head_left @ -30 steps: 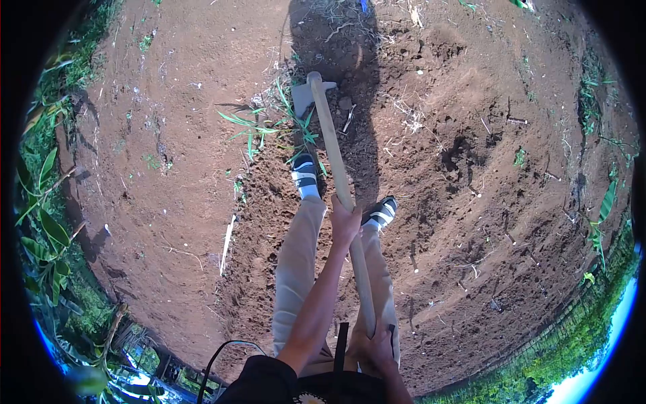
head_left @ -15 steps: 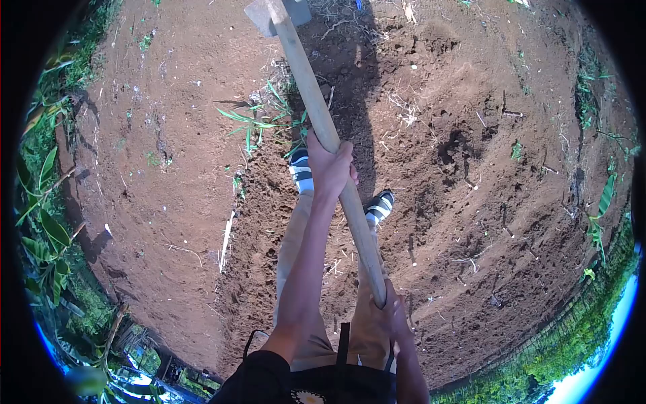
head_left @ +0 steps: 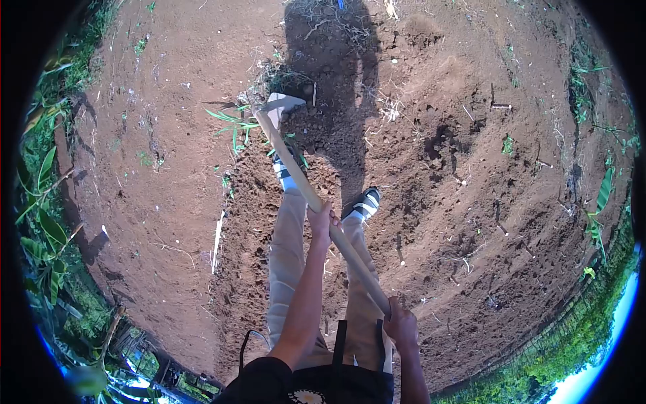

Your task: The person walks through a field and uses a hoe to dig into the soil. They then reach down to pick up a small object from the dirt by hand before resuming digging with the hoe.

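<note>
Both hands hold a hoe point(head_left: 294, 166) by its long wooden handle, which slants from upper left to lower right. My left hand point(head_left: 321, 221) is wrapped around the middle of the handle. At the butt end, beside my right thigh, my right hand point(head_left: 402, 324) is closed around the wood. The hoe's metal blade point(head_left: 285, 103) is down at the soil, just beyond my left foot. Green grassy weeds point(head_left: 235, 123) lie beside it, and a heap of dry plant debris point(head_left: 272, 73) sits just past it.
My sandalled left foot point(head_left: 282, 174) and right foot point(head_left: 367, 202) stand on loose brown soil point(head_left: 431, 222). Smoother ground point(head_left: 161, 209) extends on the left. Short sticks, such as one point(head_left: 501, 106) at the right, dot the tilled side. Leafy plants point(head_left: 50, 229) line the left edge.
The hoe's blade has swung down from the top of the view to the soil near my left foot. My left hand has moved lower in view; my right hand has shifted slightly.
</note>
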A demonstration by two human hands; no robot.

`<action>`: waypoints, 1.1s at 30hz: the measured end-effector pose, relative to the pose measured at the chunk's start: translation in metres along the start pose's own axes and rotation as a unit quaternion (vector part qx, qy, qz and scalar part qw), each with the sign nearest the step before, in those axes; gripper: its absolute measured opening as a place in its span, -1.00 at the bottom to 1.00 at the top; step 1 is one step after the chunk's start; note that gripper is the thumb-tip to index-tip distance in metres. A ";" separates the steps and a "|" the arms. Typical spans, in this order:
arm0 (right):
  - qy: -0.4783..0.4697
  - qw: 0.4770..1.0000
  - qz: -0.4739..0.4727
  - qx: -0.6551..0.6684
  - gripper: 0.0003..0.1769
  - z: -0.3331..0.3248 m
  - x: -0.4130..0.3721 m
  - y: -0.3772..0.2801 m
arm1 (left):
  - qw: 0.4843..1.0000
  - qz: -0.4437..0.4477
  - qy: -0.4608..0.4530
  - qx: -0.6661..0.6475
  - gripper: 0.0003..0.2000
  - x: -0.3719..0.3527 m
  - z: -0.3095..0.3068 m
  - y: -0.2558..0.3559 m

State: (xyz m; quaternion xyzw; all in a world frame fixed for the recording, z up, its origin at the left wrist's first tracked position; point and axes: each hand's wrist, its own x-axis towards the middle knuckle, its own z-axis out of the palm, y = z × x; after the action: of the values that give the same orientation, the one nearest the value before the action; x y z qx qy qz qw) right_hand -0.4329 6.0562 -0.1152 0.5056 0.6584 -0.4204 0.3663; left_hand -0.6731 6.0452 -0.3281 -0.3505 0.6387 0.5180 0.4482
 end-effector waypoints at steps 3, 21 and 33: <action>0.009 1.000 -0.001 -0.016 -0.65 -0.010 -0.032 0.036 | 0.999 -0.037 -0.022 -0.024 -0.73 -0.032 0.005 -0.028; 0.072 0.997 0.026 0.027 -0.70 0.062 -0.083 0.026 | 0.995 0.077 -0.061 0.012 -0.65 -0.095 -0.008 0.006; 0.035 0.982 -0.092 0.159 -0.49 0.123 -0.015 -0.161 | 0.996 0.078 -0.034 0.027 -0.83 0.016 -0.138 0.155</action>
State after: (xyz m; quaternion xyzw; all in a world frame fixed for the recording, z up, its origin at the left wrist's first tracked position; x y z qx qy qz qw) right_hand -0.5795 5.9151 -0.1190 0.5089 0.6391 -0.5340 0.2178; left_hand -0.8493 5.9448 -0.2803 -0.2697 0.6618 0.5459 0.4374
